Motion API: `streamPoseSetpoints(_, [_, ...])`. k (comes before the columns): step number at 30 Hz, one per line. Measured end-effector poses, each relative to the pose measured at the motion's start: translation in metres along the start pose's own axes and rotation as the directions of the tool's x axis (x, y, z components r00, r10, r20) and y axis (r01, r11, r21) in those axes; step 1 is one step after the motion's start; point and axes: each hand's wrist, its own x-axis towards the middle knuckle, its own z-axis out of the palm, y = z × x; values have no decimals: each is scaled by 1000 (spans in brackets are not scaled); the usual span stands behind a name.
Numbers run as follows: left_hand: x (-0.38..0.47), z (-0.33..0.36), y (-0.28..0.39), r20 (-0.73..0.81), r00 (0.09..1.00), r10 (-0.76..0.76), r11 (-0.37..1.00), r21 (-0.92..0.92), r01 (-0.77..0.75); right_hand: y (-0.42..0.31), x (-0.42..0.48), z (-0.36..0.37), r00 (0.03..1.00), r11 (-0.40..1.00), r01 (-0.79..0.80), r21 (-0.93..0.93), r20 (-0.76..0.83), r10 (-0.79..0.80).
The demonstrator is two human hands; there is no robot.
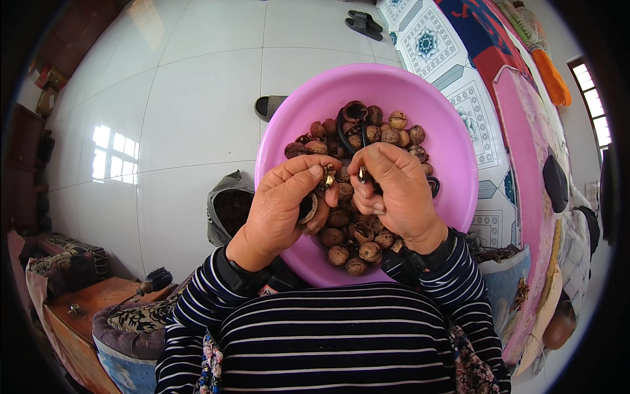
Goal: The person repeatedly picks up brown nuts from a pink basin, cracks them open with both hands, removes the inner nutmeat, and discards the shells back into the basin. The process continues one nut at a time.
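Note:
My left hand [283, 199] pinches a broken walnut piece [328, 177] between thumb and forefinger. A hollow walnut shell half [308, 209] is tucked under its curled lower fingers. Close by on the right, my right hand [401, 192] grips a small dark piece with a pale, shiny face [362, 174]; whether it is nut or a tool's tip is unclear. Both hands are over a pink plastic basin [457, 147] of walnuts [370, 251], some whole and some broken. Black curved handles [342, 132] extend beyond my right hand, which hides the rest of that tool.
An open grey bag [216, 216] with dark contents stands left of the basin. A slipper [268, 107] lies behind it, and a pair of dark slippers [364, 24] farther off. Patterned tiling [433, 44] and a pink-covered surface [529, 197] run along the right. A wooden surface [81, 305] is at lower left.

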Motion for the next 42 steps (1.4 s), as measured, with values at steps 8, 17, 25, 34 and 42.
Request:
streamPoseSetpoints(8, [0,1,0,-23,1000,-2,999,33,2,-1,0,3,998,999,-37,23,-59,39])
streamPoseSetpoints(17, [-2,3,0,-55,998,9,1000,25,-8,8,9,-2,989,993,-105,56,-99,110])
streamPoseSetpoints(25, [-1,8,-10,-145,988,45,923,385,15,40,22,-2,953,948,-257,187,-114,280])
streamPoseSetpoints(34, [-1,8,-2,-194,979,62,982,187,-25,24,24,-12,982,989,-84,124,-156,103])
streamPoseSetpoints(42, [-1,8,7,-58,975,-214,977,6,215,11,51,-49,784,717,271,-642,-285,-551])
